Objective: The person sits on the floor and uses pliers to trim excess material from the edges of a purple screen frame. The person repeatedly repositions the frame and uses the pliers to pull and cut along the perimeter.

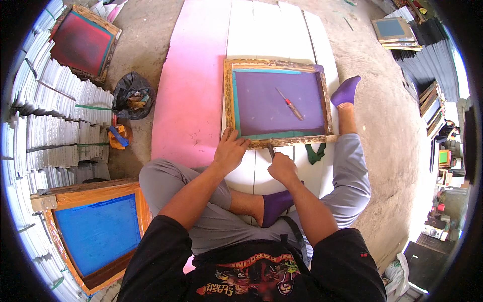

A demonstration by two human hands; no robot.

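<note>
A wooden screen frame (277, 64) with purple mesh lies flat on white boards in front of me. A red-handled screwdriver (290, 105) rests on the mesh. My left hand (230, 151) presses on the frame's near left corner. My right hand (282, 167) grips a thin dark tool (271, 150) whose tip touches the frame's near edge. I sit on the floor with purple socks on both feet.
A pink board (191, 85) lies left of the white boards (266, 30). A blue-mesh frame (98, 231) sits at my lower left, a red one (83, 43) at top left. Stacked white sheets (55, 116), a black bag (132, 95) and a green cloth (315, 152) lie around.
</note>
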